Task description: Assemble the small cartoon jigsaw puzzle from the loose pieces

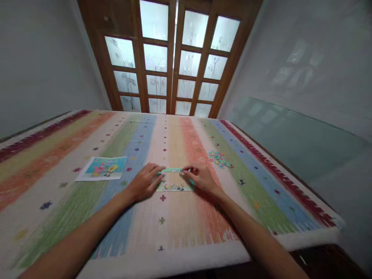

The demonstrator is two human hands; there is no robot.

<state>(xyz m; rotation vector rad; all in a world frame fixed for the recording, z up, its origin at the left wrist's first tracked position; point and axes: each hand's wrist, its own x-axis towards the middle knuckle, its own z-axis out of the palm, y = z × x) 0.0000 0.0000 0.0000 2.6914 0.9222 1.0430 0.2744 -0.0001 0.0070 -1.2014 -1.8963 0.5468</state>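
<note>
A partly joined jigsaw puzzle (170, 188) lies flat on the striped cloth in front of me, an outline of strips with the cloth showing in its middle. My left hand (147, 180) rests at its left side, fingertips on the top strip (172, 170) and the thumb apart from them. At the upper right corner, my right hand (200, 179) has thumb and forefinger pinched on a small puzzle piece, mostly hidden by the fingers. Part of the puzzle's right side is under this hand. A heap of loose puzzle pieces (220, 159) lies beyond it to the right.
A printed picture sheet (104, 169) with a pink and a yellow cartoon figure lies to the left. The striped cloth (145, 232) covers a wide, padded-looking surface with a white front edge. Walls stand on both sides, and wooden doors with glass panes (157, 58) at the far end.
</note>
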